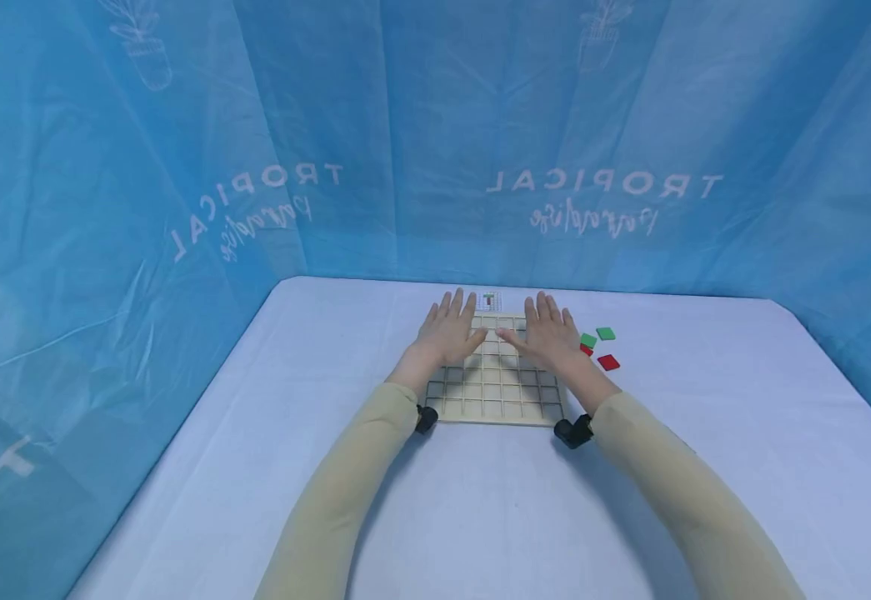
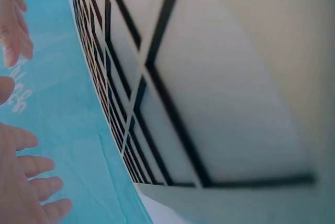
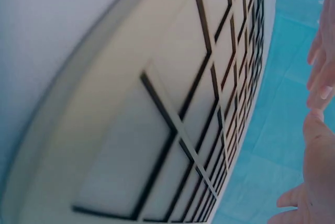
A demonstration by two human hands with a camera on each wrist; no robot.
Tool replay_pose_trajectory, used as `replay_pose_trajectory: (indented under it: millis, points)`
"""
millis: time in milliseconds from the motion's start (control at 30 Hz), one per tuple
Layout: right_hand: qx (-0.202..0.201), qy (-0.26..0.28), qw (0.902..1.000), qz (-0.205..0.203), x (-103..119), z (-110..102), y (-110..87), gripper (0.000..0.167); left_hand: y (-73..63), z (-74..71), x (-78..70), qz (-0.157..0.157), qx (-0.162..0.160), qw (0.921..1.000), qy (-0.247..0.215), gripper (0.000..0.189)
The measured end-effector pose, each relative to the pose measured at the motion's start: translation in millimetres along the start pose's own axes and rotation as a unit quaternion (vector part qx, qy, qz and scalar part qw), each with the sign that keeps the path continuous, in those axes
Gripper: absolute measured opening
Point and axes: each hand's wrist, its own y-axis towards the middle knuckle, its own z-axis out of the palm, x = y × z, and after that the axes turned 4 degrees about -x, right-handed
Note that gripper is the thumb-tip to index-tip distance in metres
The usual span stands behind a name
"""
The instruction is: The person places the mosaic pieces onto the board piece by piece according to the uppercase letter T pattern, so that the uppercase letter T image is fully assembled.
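A pale square grid board (image 1: 492, 408) with raised dividers lies on the white table. Above its left side my left hand (image 1: 446, 335) is spread, palm down, fingers straight and holding nothing. Over the right side my right hand (image 1: 551, 335) is spread in the same way, its thumb pointing at the left thumb. In the left wrist view, the left hand (image 2: 23, 177) stands off from the board (image 2: 225, 103). The right wrist view has the right hand (image 3: 319, 166) beside the board's dividers, also with nothing in it.
Right of the board lie green tiles (image 1: 605, 333) and red tiles (image 1: 609, 362), some partly overlapping. A small printed grid card (image 1: 489, 301) sits behind the board. Blue curtains (image 1: 435, 125) close off the back and sides of the white table (image 1: 292, 358).
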Motion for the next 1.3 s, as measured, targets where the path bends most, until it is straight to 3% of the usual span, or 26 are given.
replay_pose_trajectory:
  millis: [200, 367, 467, 633, 733, 833, 933, 967, 1100, 1133, 1300]
  points:
    - [-0.004, -0.006, 1.0000, -0.001, 1, 1, -1.0, 0.092, 0.6, -3.4, 3.7, -0.008, 0.002, 0.9997, -0.023, 0.072]
    - [0.002, 0.006, 1.0000, 0.001, 2, 1, -4.3, 0.093, -3.2, -11.8, 15.8, 0.009, -0.008, 0.9924, -0.123, 0.075]
    - [-0.005, 0.008, 1.0000, 0.000, 1, -1, -3.8, 0.093, -8.2, -17.9, 27.6, 0.011, -0.014, 0.9767, -0.214, 0.076]
    - [-0.038, 0.036, 0.9986, -0.014, -4, -7, -1.6, 0.091, -17.9, -18.9, 49.2, -0.010, -0.022, 0.9439, -0.329, 0.075]
    - [-0.056, 0.059, 0.9962, -0.030, -8, -9, -1.0, 0.089, -22.0, -8.8, 63.0, -0.021, -0.026, 0.9269, -0.374, 0.070]
    - [-0.079, 0.119, 0.9887, -0.044, -12, -12, -0.5, 0.085, -24.5, 6.0, 75.6, -0.043, -0.037, 0.9067, -0.418, 0.064]
    - [-0.106, 0.198, 0.9731, -0.050, -21, -18, 0.8, 0.077, -26.0, 20.5, 84.8, -0.060, -0.050, 0.8904, -0.448, 0.059]
    - [-0.115, 0.224, 0.9662, -0.055, -25, -22, 1.3, 0.074, -26.1, 24.8, 86.8, -0.064, -0.054, 0.8889, -0.450, 0.058]
    - [-0.134, 0.331, 0.9329, -0.043, -49, -32, 1.9, 0.064, -26.4, 39.1, 90.4, -0.072, -0.064, 0.9027, -0.420, 0.056]
    - [-0.134, 0.367, 0.9198, -0.039, -57, -32, 2.4, 0.063, -26.2, 42.2, 90.6, -0.071, -0.067, 0.9067, -0.410, 0.055]
    - [-0.153, 0.477, 0.8651, 0.018, -131, 5, 31.7, 0.058, -29.3, 49.0, 88.5, -0.064, -0.078, 0.9182, -0.383, 0.054]
